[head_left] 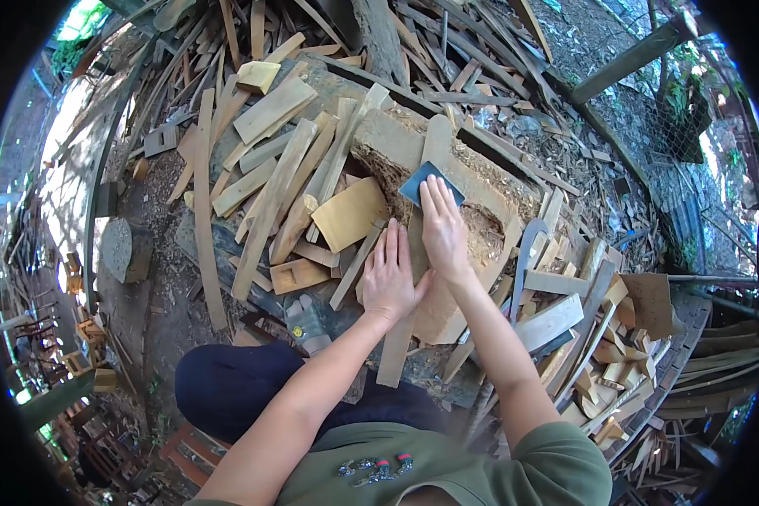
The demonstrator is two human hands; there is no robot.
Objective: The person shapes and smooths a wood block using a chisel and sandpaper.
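A long flat wooden strip (pixel 395 355) lies lengthwise over a thick rough wood block (pixel 394 138). My right hand (pixel 444 229) presses flat with fingers stretched out on a blue sheet (pixel 412 186), which rests on the strip. Beside it, lower and to the left, my left hand (pixel 390 277) lies with its fingers extended, its thumb reaching over the strip. A yellowish square wood piece (pixel 348 214) sits just left of the block, near my left fingertips. The underside of each palm is hidden.
Loose boards (pixel 276 202) lie left of the block. A curved saw-like blade (pixel 524 257) is at its right, beside a heap of offcuts (pixel 620 367). A trunk (pixel 378 42) stands behind. A cut stump (pixel 126 250) is at far left.
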